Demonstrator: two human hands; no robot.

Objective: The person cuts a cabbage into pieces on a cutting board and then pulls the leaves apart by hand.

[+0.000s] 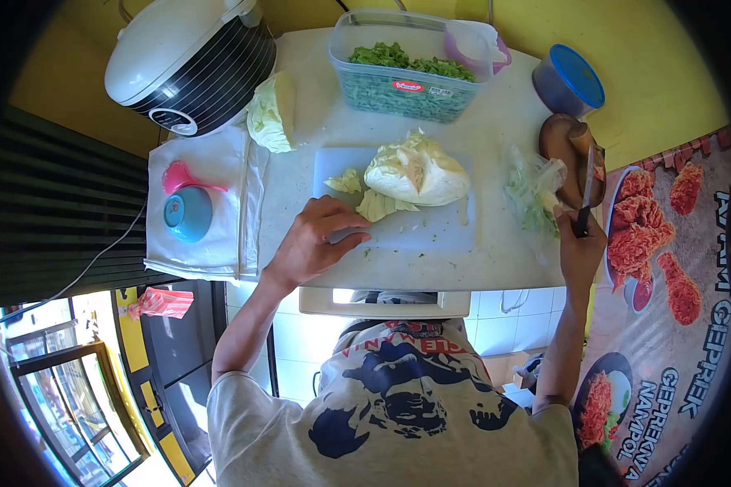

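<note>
A cabbage (418,172) with part of it cut away rests on the white cutting board (439,234). Loose cabbage leaves (382,206) lie at its near left side, with small scraps around them. My left hand (325,234) is over the board's left edge, fingers curved and thumb apart, fingertips close to the loose leaves and nothing visible between them. At the table's right side, my right hand (581,243) grips the black handle of a knife (589,183). Its blade points away from me and overlaps a brown mortar (556,146) with a pestle (579,136) in it.
Behind the board stands a clear plastic container (406,101) of chopped greens. A cabbage piece (270,114) sits by the rice cooker (191,69). Left are a blue bowl (188,215) and pink ladle (180,177); right, a bag of greens (532,195) and a blue-lidded tub (568,81).
</note>
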